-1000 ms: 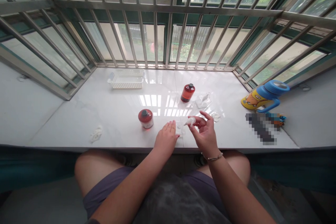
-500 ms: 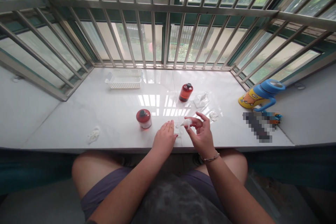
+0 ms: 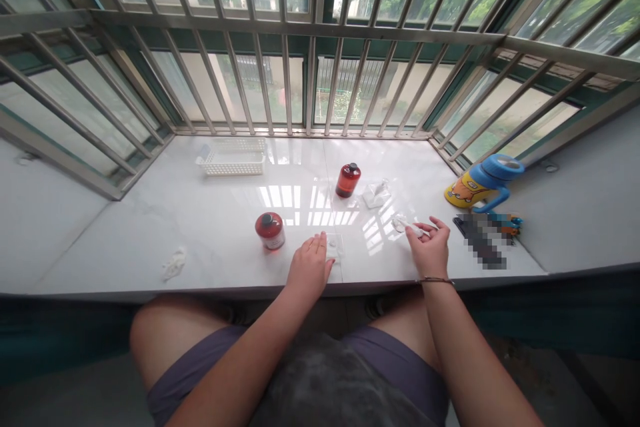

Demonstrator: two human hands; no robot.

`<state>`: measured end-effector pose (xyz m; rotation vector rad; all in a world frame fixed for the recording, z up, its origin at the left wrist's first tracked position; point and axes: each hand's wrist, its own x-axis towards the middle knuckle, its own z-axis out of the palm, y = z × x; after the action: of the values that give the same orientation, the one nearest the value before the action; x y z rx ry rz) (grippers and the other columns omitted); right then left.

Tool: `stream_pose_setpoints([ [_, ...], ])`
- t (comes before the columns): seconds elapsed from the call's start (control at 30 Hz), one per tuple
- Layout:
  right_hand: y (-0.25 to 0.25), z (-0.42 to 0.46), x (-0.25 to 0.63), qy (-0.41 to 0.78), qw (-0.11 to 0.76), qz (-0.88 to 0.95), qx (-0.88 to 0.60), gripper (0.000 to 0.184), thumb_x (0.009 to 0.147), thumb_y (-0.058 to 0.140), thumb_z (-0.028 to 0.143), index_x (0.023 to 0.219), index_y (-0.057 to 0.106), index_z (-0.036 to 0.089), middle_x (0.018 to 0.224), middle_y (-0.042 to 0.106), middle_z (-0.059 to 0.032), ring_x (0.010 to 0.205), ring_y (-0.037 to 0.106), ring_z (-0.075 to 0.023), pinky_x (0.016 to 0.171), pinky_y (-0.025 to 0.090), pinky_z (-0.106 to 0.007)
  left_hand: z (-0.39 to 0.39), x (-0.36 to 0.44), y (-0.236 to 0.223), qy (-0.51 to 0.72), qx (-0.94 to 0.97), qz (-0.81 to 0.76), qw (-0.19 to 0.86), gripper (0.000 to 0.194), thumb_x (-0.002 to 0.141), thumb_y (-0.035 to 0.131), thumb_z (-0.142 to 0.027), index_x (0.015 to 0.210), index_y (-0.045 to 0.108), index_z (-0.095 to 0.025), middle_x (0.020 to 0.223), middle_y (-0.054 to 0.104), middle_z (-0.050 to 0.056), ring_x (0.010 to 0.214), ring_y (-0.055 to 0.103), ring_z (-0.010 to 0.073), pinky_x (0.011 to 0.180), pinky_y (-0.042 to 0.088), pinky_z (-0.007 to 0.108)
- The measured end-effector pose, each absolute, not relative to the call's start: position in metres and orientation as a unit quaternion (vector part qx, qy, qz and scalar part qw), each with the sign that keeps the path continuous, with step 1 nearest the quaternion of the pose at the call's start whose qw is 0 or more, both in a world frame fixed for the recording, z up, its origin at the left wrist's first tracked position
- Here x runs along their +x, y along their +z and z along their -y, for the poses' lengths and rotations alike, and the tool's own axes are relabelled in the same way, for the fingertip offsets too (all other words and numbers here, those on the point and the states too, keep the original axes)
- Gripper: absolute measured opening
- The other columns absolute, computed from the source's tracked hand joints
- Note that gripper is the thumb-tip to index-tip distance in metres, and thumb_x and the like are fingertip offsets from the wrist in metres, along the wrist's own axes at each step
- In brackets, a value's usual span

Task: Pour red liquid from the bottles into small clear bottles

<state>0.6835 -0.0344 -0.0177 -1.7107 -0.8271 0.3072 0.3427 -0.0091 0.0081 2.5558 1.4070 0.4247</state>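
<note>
My left hand [image 3: 309, 265] lies on the counter near its front edge, fingers stretched out together and thumb apart. Its fingertips touch the left side of a clear, flat square piece [image 3: 335, 247] with a small round spot on it. Farther right, my right hand [image 3: 431, 245] pinches a small white dropper bottle [image 3: 415, 231], partly hidden by the fingers. The bottle's tip end points left, beside a crumpled white tissue [image 3: 399, 222]. A red bottle with a black cap [image 3: 270, 233] stands left of my left hand.
Farther back are a second red bottle [image 3: 349, 181], a clear crumpled packet [image 3: 377, 195] and a white basket [image 3: 233, 159]. At right stand a blue-yellow flask [image 3: 480, 181] and a blurred dark object [image 3: 480, 243]. Another tissue [image 3: 175, 264] lies left. Metal bars [image 3: 310, 100] border the counter.
My right hand has moved right with the dropper bottle, away from the clear square piece to beside the tissue. My left hand stays at the piece. The view has shifted slightly.
</note>
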Motion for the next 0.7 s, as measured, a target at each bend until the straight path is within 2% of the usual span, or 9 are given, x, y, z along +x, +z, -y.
stream_pose_setpoints([
  [0.1,-0.030,0.028,0.704,0.109,0.547,0.347,-0.754,0.081,0.080,0.080,0.056,0.144,0.043,0.022,0.124,0.072,-0.0132,0.101,0.071,-0.0253,0.091,0.060,-0.044,0.010,0.343,0.009,0.147,0.861,-0.477,0.094,0.064,0.104,0.064,-0.029,0.161,0.046,-0.007,0.154,0.063,0.023,0.141,0.061,0.0359,0.112,0.057,0.050],
  [0.2,-0.036,0.023,0.712,0.099,0.517,0.370,-0.766,0.078,0.081,0.078,0.056,0.145,0.046,0.024,0.127,0.074,-0.0117,0.110,0.069,-0.0273,0.094,0.059,-0.044,0.010,0.343,0.010,0.144,0.860,-0.481,0.094,0.065,0.104,0.064,-0.031,0.162,0.046,-0.007,0.154,0.064,0.023,0.140,0.061,0.0360,0.112,0.056,0.050],
  [0.33,-0.045,0.020,0.718,0.085,0.459,0.407,-0.785,0.068,0.083,0.076,0.054,0.141,0.054,0.025,0.122,0.077,-0.0105,0.098,0.070,-0.0271,0.091,0.057,-0.045,0.011,0.341,0.011,0.136,0.859,-0.483,0.095,0.068,0.103,0.066,-0.032,0.163,0.044,-0.010,0.154,0.063,0.022,0.141,0.060,0.0360,0.113,0.055,0.049],
  [0.43,-0.049,0.019,0.719,0.062,0.417,0.438,-0.794,0.061,0.083,0.074,0.054,0.134,0.060,0.023,0.116,0.078,-0.0118,0.101,0.068,-0.0305,0.093,0.054,-0.047,0.013,0.339,0.014,0.129,0.858,-0.489,0.093,0.073,0.102,0.069,-0.032,0.166,0.040,-0.013,0.156,0.060,0.022,0.143,0.058,0.0373,0.113,0.055,0.051],
  [0.53,-0.048,0.019,0.717,0.031,0.391,0.472,-0.789,0.060,0.084,0.071,0.055,0.131,0.062,0.020,0.119,0.075,-0.0161,0.109,0.065,-0.0341,0.101,0.051,-0.051,0.012,0.336,0.017,0.121,0.854,-0.499,0.088,0.075,0.101,0.071,-0.036,0.167,0.041,-0.017,0.155,0.060,0.022,0.141,0.058,0.0393,0.110,0.056,0.054],
  [0.63,-0.041,0.021,0.710,-0.011,0.386,0.497,-0.777,0.059,0.086,0.068,0.057,0.129,0.063,0.016,0.131,0.069,-0.0220,0.124,0.059,-0.0381,0.114,0.043,-0.057,0.009,0.332,0.018,0.129,0.851,-0.501,0.086,0.075,0.100,0.073,-0.038,0.166,0.042,-0.020,0.155,0.059,0.021,0.140,0.058,0.0398,0.109,0.056,0.055],
  [0.7,-0.034,0.024,0.702,-0.034,0.390,0.507,-0.768,0.055,0.090,0.066,0.056,0.127,0.063,0.016,0.133,0.068,-0.0227,0.129,0.056,-0.0389,0.119,0.039,-0.058,0.009,0.328,0.019,0.150,0.851,-0.494,0.090,0.078,0.099,0.075,-0.038,0.166,0.041,-0.018,0.154,0.060,0.021,0.140,0.058,0.0396,0.110,0.056,0.055],
])
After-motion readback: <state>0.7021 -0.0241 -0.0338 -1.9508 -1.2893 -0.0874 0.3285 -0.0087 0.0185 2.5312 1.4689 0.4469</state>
